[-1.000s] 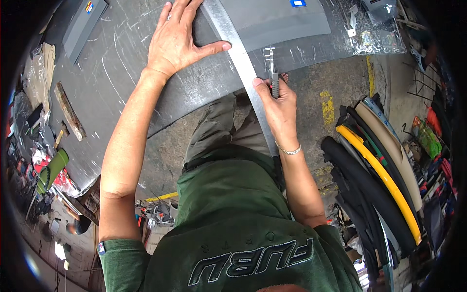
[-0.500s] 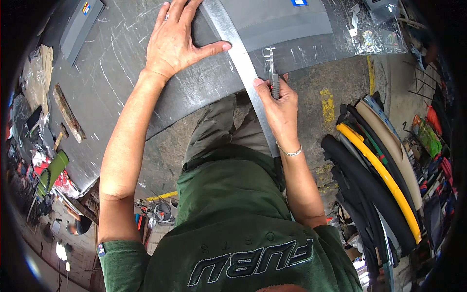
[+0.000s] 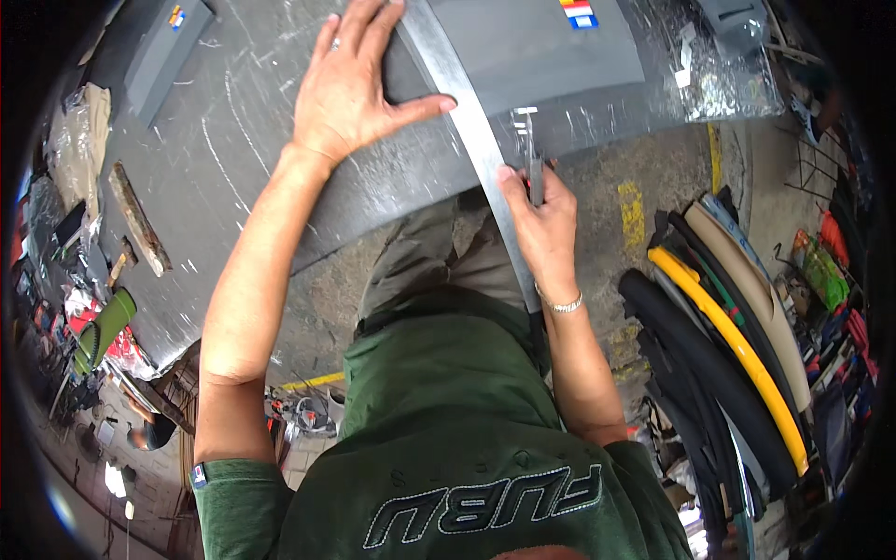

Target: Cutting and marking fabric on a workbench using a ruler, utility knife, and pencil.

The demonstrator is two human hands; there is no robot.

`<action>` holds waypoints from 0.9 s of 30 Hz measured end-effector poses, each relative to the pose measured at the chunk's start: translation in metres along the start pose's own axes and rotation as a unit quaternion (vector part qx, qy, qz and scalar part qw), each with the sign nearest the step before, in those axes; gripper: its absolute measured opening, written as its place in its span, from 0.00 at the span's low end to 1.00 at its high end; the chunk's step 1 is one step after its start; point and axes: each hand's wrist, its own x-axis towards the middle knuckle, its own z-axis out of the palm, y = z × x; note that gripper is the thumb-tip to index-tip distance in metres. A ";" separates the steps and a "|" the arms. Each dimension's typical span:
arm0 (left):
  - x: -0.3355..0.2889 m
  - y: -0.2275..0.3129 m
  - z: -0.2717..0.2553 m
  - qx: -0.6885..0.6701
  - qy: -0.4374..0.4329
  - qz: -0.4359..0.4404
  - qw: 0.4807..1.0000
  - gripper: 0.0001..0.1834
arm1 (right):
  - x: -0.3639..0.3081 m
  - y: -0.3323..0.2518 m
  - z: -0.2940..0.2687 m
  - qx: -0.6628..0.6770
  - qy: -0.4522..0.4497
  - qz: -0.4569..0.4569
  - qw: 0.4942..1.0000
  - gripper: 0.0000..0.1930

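Observation:
A long metal straightedge (image 3: 464,110) runs slantwise over the table's near edge and down toward my body. Spread out flat, my left hand (image 3: 350,107) lies to its left, and the thumb rests on the metal. My right hand (image 3: 551,224) grips a grey snap-off utility knife (image 3: 535,177) whose blade points away from me. The thumb of that hand touches the right edge of the straightedge. Just beyond the knife, on the table, is a grey sheet (image 3: 551,61) with a small coloured label. The straightedge lies along its left side.
The scratched dark tabletop (image 3: 252,177) holds another grey piece (image 3: 168,61) at the far left, a wooden stick (image 3: 140,219) and clear plastic (image 3: 733,89) at the far right. Rolls of material, one yellow (image 3: 737,345), stand on the floor at right.
The view has shifted slightly, so more of the coloured label shows. Both hands keep their places along the straightedge, and the knife stays in my right hand.

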 end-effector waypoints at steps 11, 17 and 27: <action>-0.008 -0.009 0.015 -0.004 0.062 -0.004 0.998 0.64 | 0.001 0.012 0.001 0.001 0.001 -0.026 1.000 0.14; -0.007 -0.010 0.015 -0.013 0.056 0.013 0.998 0.65 | 0.000 0.011 0.001 0.018 -0.003 -0.012 1.000 0.14; -0.008 -0.009 0.014 -0.002 0.051 0.001 0.999 0.66 | 0.000 0.015 0.002 0.019 0.000 -0.006 1.000 0.13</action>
